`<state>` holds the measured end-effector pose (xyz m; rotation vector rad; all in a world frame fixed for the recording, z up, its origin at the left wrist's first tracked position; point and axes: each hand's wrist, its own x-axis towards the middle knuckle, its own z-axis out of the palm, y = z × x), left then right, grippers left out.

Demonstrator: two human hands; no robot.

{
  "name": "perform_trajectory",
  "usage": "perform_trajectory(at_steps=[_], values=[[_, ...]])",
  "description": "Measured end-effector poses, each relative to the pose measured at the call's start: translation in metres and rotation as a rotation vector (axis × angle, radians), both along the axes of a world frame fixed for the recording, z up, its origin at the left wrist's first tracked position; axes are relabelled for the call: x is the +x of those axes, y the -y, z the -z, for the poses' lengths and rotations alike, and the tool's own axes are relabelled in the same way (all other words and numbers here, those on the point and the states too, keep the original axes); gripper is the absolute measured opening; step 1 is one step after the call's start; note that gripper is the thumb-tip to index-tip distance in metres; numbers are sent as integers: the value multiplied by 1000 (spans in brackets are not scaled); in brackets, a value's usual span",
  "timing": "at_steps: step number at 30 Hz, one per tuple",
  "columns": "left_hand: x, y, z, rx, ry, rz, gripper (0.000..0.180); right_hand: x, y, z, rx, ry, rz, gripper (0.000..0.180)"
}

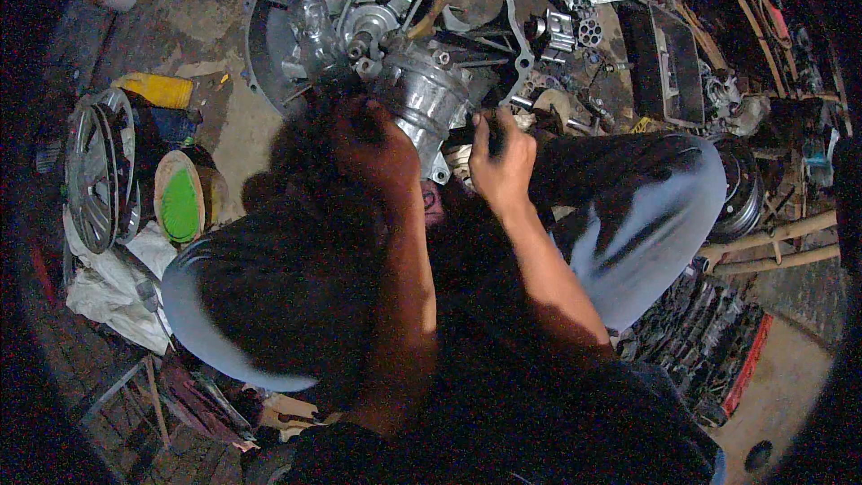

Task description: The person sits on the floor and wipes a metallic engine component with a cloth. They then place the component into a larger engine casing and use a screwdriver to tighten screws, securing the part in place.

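Observation:
A silvery cylindrical metal housing [420, 94] with bolt lugs sits tilted between my two hands, over the near side of a large round metal casing [524, 36]. My left hand [382, 148] is at the housing's left side, in deep shadow, its fingers curled; what they grip is hidden. At the right edge of the housing, my right hand [505, 162] has its thumb and fingers bent in a pinch, and anything between them is too small to make out. A shaft and hub [364, 36] show inside the casing, beside a clear bottle-like object [310, 18] and a wooden handle [437, 4].
Loose metal parts [561, 31] lie right of the casing, near a dark rectangular box [669, 58]. Left stand spoked wheels [94, 175], a yellow container [157, 90] and a tub with a green surface [180, 202]. A red-edged rack [750, 364] lies at lower right.

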<state>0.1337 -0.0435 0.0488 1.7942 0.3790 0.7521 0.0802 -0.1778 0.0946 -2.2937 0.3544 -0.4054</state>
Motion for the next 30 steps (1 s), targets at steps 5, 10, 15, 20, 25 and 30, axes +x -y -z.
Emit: perform_trajectory(at_steps=[5, 10, 15, 20, 25, 30], values=[[2, 0, 0, 71, 24, -20, 29, -8, -6, 4, -78, 10, -54, 11], [-2, 0, -10, 50, -73, 3, 26, 1, -2, 4, -109, 47, -24, 10], [0, 2, -14, -65, -25, 9, 24, -11, -8, 5, -113, 16, -11, 11], [0, 0, -10, 110, -3, -50, 25, -2, -9, 7, -181, 73, -37, 12], [-1, -3, -5, -20, -4, 49, 24, -2, -9, 4, -179, -18, 20, 13], [1, -4, -8, 13, -1, 15, 24, -11, -17, 8, -189, -16, -26, 15]])
